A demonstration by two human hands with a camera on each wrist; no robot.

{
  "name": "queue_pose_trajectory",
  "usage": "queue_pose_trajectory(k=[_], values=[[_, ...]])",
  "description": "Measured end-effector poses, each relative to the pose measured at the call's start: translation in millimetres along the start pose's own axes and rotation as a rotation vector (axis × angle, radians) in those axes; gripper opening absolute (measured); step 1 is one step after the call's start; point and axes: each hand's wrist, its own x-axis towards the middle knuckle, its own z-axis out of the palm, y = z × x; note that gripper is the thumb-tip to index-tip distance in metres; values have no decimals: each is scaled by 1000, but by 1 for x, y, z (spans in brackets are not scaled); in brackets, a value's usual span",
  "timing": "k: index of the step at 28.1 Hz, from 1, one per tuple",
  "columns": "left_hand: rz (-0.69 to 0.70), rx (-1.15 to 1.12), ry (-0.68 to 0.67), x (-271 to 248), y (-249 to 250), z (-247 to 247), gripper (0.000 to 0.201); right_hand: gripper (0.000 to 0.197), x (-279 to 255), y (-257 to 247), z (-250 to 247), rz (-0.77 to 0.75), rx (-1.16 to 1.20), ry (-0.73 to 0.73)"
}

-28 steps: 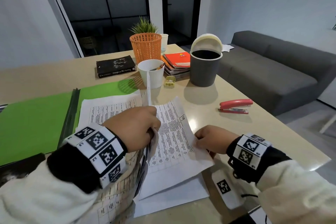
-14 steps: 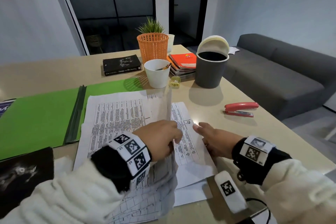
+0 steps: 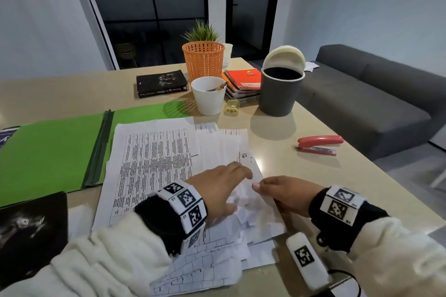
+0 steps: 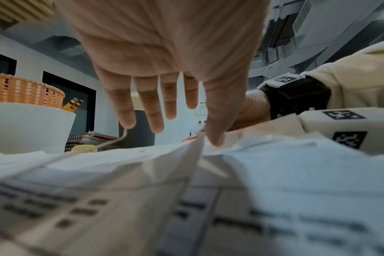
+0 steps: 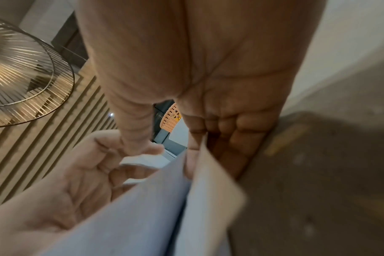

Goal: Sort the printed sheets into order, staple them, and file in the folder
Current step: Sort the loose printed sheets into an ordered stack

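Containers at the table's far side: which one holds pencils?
The white cup, standing in front of the orange basket; pencils poke above its rim. The dark bin to its right stands open, showing only a dark interior.

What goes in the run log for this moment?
phase: sorting | left hand: flat on printed sheets | right hand: pinching sheet edge | stapler: untouched | folder: open

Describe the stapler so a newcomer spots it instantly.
Start at the dark grey bin with the flipped-up cream lid, at the table's far right. The stapler lies nearer on bare tabletop, right of the printed sheets. It's the only red, long, low object there.
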Motion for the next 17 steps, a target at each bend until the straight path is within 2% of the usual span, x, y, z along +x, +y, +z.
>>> queue_pose_trajectory(k=[3,6,13,15,17], values=[[-33,37,-20,2,1,1,54,15,3,3,3,4,66,-7],[-20,42,-57,4,2,3,45,7,4,6,3,-12,128,-22],[33,111,-156,6,6,4,45,18,5,6,1,-5,173,-115],[29,145,-155,8,6,3,47,25,5,6,0,9,196,-137],[46,184,-149,8,5,5,48,24,6,7,1,3,170,-120]])
